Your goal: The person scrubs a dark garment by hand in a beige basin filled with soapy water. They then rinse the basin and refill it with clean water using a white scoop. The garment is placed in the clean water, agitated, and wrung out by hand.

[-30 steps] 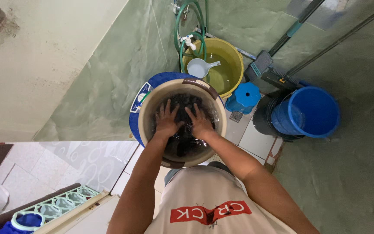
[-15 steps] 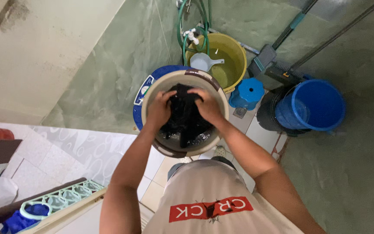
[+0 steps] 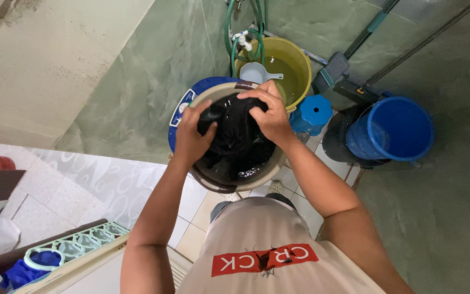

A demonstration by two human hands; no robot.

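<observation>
Both hands clenched on wet black garment (image 3: 235, 136): left hand (image 3: 191, 136), right hand (image 3: 270, 117), lifted just over beige basin (image 3: 213, 182). Risk: heavy soaked cloth slips, splashes, or tips basin off blue tub (image 3: 178, 117) beneath.

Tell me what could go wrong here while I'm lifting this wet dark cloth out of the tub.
The dark cloth, bunched in your left hand and right hand, looks soaked; raised past the beige tub rim, it may drip onto the tiled floor, making it slippery. The tub sits atop a blue container, so a hard pull could possibly tip it.
</observation>
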